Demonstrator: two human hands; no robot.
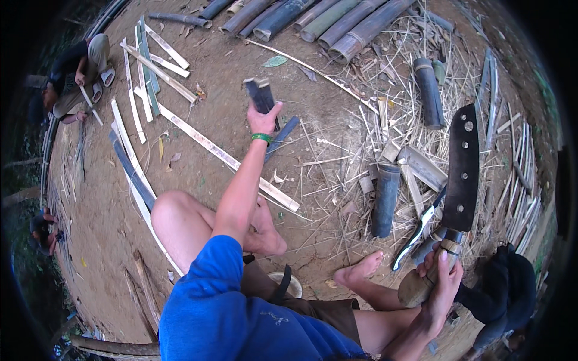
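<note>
My left hand (263,118), with a green band at the wrist, reaches forward over the dirt. Its fingers are wrapped round short dark split bamboo pieces (261,93). Off to the right, my right hand (444,274) grips a large knife (462,168) by its thick wooden handle. The knife points upward; its broad black part carries several shiny round spots, and I cannot tell whether that is bare blade or a sheath. Beside the knife, a white and black handled tool (416,236) lies on the ground. A dark bamboo tube (385,198) stands near my right foot.
Bamboo poles (367,30) lie in a row at the far side. Pale split strips (223,156) spread across the left and middle. Shavings (337,156) litter the right, around another dark tube (428,93). A person (78,75) crouches at far left; dark clothing (506,286) shows at right.
</note>
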